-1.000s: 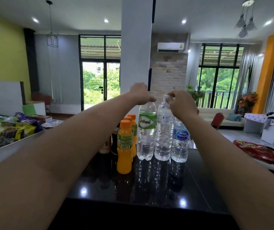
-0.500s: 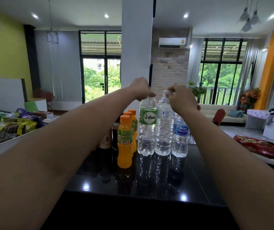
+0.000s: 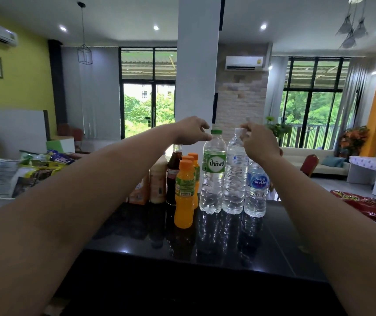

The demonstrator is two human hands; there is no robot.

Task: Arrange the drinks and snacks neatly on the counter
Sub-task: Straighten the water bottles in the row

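Three clear water bottles stand in a row on the black counter: a green-capped one, a taller white-capped one and a shorter blue-labelled one. Left of them are three orange juice bottles, the front one nearest me. My left hand hovers just left of the green cap, fingers apart and holding nothing. My right hand pinches the white cap of the middle bottle with its fingertips and hides the top of the blue-labelled bottle.
Behind the juice stand a dark red bottle, a beige bottle and an orange carton. Snack bags are piled at the left and a red snack bag lies at the right. A white pillar rises behind the counter.
My left hand has come off the green-capped bottle and moved slightly left, uncovering its cap. My right hand stays at the middle bottle's cap. The bottles stand in the same row.
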